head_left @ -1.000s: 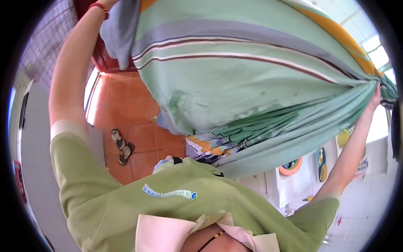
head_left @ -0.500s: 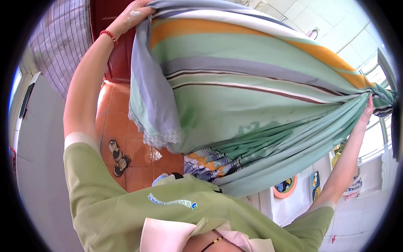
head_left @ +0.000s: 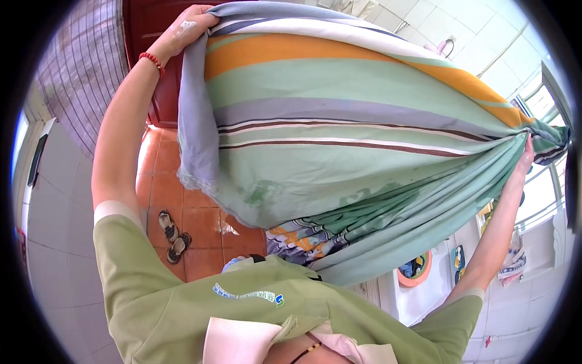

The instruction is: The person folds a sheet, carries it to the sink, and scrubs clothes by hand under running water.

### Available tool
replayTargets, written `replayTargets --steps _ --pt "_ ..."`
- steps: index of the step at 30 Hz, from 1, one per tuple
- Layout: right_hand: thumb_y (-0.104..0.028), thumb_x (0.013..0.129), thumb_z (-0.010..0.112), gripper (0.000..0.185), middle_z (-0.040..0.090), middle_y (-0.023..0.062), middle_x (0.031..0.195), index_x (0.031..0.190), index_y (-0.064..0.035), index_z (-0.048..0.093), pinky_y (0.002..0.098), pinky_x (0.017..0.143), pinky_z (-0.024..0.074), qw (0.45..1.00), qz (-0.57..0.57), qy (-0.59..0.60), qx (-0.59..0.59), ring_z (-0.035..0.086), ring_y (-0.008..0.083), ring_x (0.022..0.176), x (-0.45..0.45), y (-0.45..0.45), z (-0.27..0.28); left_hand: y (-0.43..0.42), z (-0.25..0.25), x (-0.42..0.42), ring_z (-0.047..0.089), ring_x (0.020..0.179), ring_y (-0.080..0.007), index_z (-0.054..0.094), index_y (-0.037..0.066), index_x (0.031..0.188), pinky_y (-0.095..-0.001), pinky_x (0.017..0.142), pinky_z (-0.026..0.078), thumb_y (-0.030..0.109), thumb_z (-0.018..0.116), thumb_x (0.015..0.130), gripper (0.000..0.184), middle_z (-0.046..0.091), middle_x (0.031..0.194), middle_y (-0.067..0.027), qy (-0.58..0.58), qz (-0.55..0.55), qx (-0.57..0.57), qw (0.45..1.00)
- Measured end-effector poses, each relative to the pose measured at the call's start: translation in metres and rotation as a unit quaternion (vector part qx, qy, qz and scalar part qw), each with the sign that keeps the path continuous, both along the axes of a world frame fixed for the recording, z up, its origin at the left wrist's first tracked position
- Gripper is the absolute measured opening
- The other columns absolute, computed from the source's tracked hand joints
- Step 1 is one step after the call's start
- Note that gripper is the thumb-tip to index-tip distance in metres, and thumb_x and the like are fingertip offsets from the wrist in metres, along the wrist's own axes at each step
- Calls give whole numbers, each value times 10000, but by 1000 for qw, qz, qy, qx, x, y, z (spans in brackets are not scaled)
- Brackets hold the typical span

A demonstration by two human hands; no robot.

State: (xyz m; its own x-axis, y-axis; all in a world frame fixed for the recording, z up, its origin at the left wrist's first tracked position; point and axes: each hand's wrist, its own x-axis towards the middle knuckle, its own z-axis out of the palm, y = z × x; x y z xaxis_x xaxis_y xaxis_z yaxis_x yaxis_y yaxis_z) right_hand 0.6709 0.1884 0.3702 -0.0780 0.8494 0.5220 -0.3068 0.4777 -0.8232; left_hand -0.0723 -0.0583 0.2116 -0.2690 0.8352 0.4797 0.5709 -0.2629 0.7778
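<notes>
A large striped bed sheet (head_left: 339, 85) in green, orange, grey and white stretches between my hands, with darker damp-looking patches low on it. At the upper left, my left hand (head_left: 189, 27) grips its top corner; a whitish smear shows on the back of that hand. My right hand (head_left: 525, 159) is closed around a gathered bunch of the sheet at the far right, and a bundled end sticks out beyond it. The lower folds drape down to my waist. Part of my right fingers is hidden by the cloth.
A pair of sandals (head_left: 174, 236) lies on the reddish tile floor (head_left: 167, 197). Left of me hangs a striped curtain (head_left: 85, 73) beside a dark red door (head_left: 165, 91). An orange basin (head_left: 417, 278) holding small items stands in a white sink (head_left: 418, 306) at the right.
The sheet's upper part has come down slightly and its lower left edge has swung left and spread flatter. My left hand has shifted a little left and down; both hands keep their hold.
</notes>
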Motion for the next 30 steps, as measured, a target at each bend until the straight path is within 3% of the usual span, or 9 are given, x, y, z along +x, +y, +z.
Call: replayTargets --steps 3,6,9,15,18,24,29,30 --pt "-257 919 485 245 647 72 853 929 -61 632 336 737 519 1000 -10 1 -13 630 213 762 -2 -4 -5 0 5 10 509 757 -41 616 -5 985 -207 704 435 148 446 823 281 591 837 25 -1 13 -5 1000" --pt "-258 920 481 245 647 72 838 922 -64 631 334 728 518 1000 16 -8 -19 629 212 754 0 -4 -8 10 4 -2 544 821 -128 588 23 1024 -265 752 441 237 520 834 295 599 909 -36 -14 -23 -4 1000" --pt "-260 921 478 247 644 72 825 917 -65 630 333 719 517 1000 4 3 -25 627 212 741 9 5 -11 4 15 24 513 708 -79 648 2 925 -224 638 419 146 471 784 267 593 770 14 15 94 -4 995" --pt "-261 920 480 246 636 68 825 909 -65 628 336 716 516 998 -50 18 -41 617 210 743 21 16 -22 6 19 57 539 809 -93 639 -17 1002 -231 767 419 168 454 815 321 632 866 -21 -11 -52 155 986" --pt "-259 916 484 245 637 68 861 925 -62 629 334 754 509 996 -57 38 -60 616 216 784 40 27 -37 12 29 64 534 808 -78 635 -16 998 -233 759 431 208 490 858 302 627 867 -2 -18 -78 143 986" --pt "-231 861 559 242 638 96 956 977 -30 629 360 824 479 964 -163 151 -144 605 245 870 41 3 -91 75 67 108 483 691 -41 641 -6 896 -217 602 421 276 520 921 308 579 746 51 26 -10 227 974" --pt "-240 818 613 251 642 63 951 976 -46 636 338 813 482 959 -197 95 -178 611 209 849 104 8 -173 152 116 194 484 652 -58 642 -12 832 -243 561 419 282 484 928 347 564 684 40 103 16 287 952" --pt "-246 812 618 272 641 65 955 999 -48 629 337 814 480 953 -221 84 -191 612 207 848 85 -7 -186 172 120 216 506 649 -67 650 -27 838 -258 567 435 298 478 924 377 583 672 20 73 -44 325 942"
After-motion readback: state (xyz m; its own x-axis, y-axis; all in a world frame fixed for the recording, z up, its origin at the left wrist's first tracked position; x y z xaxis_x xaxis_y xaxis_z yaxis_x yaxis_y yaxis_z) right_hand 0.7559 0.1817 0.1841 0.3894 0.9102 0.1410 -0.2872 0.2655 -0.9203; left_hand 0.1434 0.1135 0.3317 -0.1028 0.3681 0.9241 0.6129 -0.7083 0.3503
